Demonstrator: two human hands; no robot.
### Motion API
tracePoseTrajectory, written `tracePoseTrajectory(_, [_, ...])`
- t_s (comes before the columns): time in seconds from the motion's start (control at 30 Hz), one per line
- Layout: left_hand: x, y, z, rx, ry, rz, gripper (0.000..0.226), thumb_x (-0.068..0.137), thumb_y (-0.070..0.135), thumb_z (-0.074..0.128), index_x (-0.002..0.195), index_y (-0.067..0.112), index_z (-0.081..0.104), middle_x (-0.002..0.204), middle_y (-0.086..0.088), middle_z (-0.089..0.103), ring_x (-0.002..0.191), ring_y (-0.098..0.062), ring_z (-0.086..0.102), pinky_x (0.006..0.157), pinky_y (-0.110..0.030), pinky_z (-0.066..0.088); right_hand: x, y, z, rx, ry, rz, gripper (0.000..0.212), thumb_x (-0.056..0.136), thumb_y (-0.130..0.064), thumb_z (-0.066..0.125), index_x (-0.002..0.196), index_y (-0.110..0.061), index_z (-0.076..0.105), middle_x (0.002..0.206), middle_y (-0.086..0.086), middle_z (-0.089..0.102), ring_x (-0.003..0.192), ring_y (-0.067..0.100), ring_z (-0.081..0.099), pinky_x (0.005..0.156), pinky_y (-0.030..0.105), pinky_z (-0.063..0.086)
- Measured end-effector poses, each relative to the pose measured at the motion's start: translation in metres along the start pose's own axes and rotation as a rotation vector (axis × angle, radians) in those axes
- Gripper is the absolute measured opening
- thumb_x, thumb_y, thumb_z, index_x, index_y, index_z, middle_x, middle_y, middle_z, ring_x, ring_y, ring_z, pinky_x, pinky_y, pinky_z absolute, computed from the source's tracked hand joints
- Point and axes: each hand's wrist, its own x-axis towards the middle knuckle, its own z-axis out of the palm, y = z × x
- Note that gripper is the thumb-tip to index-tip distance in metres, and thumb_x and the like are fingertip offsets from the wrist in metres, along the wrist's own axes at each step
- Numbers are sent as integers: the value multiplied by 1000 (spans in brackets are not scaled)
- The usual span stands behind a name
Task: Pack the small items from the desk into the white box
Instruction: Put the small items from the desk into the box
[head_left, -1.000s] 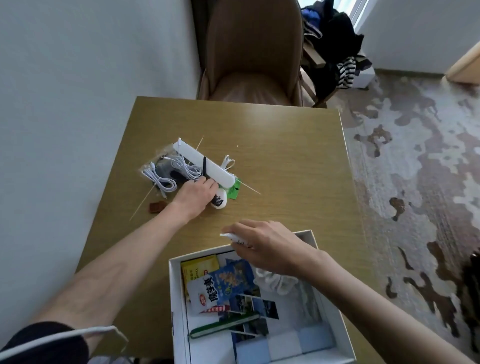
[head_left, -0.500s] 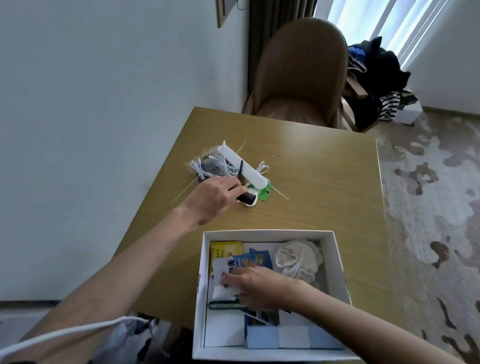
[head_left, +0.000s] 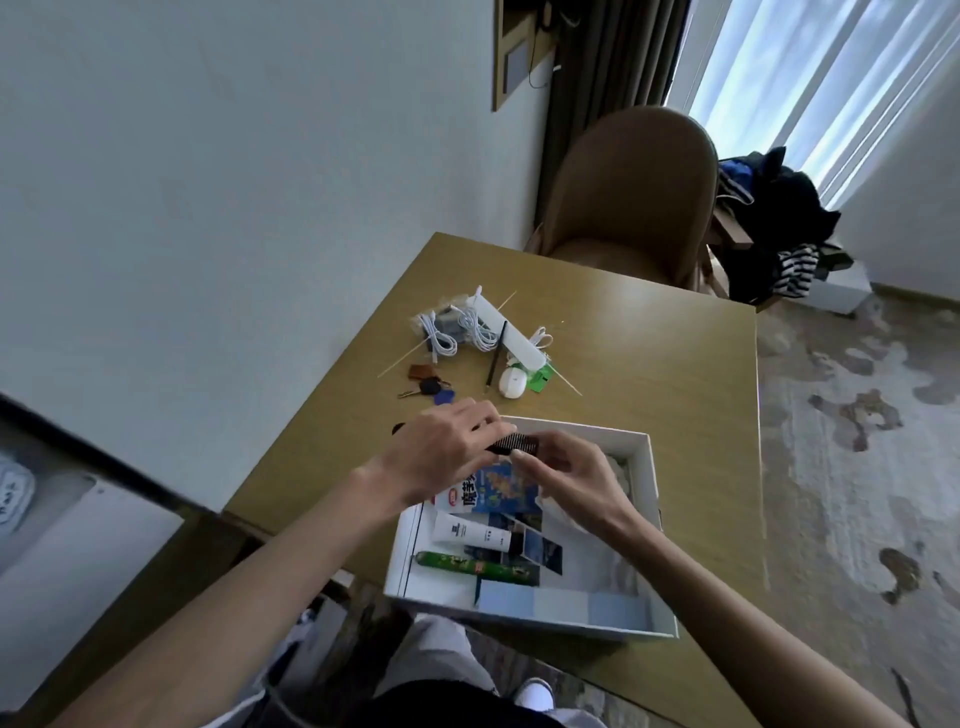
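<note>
The black comb (head_left: 511, 443) has been carried from the counter (head_left: 649, 364) pile; it is now pinched by both hands (head_left: 447, 447) (head_left: 566, 470) over the white box (head_left: 652, 519), ready for packing.

Two bare forearms reach forward and converge, the left hand (head_left: 447, 447) palm down with fingers curled, the right hand (head_left: 566, 473) close beside it, its fingers bent toward the left

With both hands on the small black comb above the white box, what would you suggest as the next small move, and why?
Probably lower the small black comb into the open white cardboard box and let go. The left hand and right hand hold it between them right over the box's far edge, and bare white floor shows on the box's right side.
</note>
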Motion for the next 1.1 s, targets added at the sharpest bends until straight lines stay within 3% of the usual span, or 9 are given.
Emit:
tracePoseTrajectory(0.13, [-6,17,20,-30,-27,-19,39,85,20,68,122,14,57,103,-2,61,84,-13,60,69,-26,56,-17,1,-3,58,3,49,7,93,-23,65,95,-18,69,83,1,76,75,14,73,59,19,54])
tracePoseTrajectory(0.23, [-13,16,35,-11,-46,-77,51,83,21,69,130,16,49,112,-1,59,94,-13,60,75,-25,55,-23,4,-6,146,118,183,11,94,-21,63,93,-11,69,82,6,76,74,19,74,59,24,56])
tracePoseTrajectory(0.33, [-22,3,42,-25,-46,-175,48,86,17,64,131,16,48,119,0,57,104,-12,57,82,-23,53,-21,11,-12,229,234,331,14,95,-21,62,93,-9,69,80,7,77,74,21,74,60,29,58])
tracePoseTrajectory(0.53, [-35,-24,40,-83,20,-306,28,86,7,60,113,15,63,110,2,58,94,-7,57,54,-4,40,11,25,0,391,258,592,17,94,-16,64,91,0,68,77,12,74,61,16,71,45,23,51])
tracePoseTrajectory(0.67, [-41,-38,39,-107,85,-379,25,86,7,61,110,15,65,112,1,58,98,-8,56,57,-7,43,30,29,17,432,275,685,13,92,-13,66,95,-1,66,81,10,76,66,17,75,50,26,56])
tracePoseTrajectory(0.8, [-46,-56,52,-205,90,-465,27,87,11,61,114,17,61,115,5,53,85,-1,51,49,-6,40,30,31,15,387,339,678,14,92,-11,65,99,1,65,93,18,73,59,17,71,47,25,54])
tracePoseTrajectory(0.9, [-47,-69,63,-317,111,-535,26,90,14,58,115,19,59,116,6,53,79,-6,59,58,-21,54,23,23,5,296,333,627,14,93,-9,64,100,3,66,91,22,71,57,22,65,50,33,58])
tracePoseTrajectory(1.1, [-38,-96,77,-439,111,-648,20,93,21,53,112,18,60,109,1,60,82,-9,59,69,-32,57,27,-12,-1,-11,247,276,8,92,-14,64,100,-16,66,86,4,73,69,13,71,53,23,57])
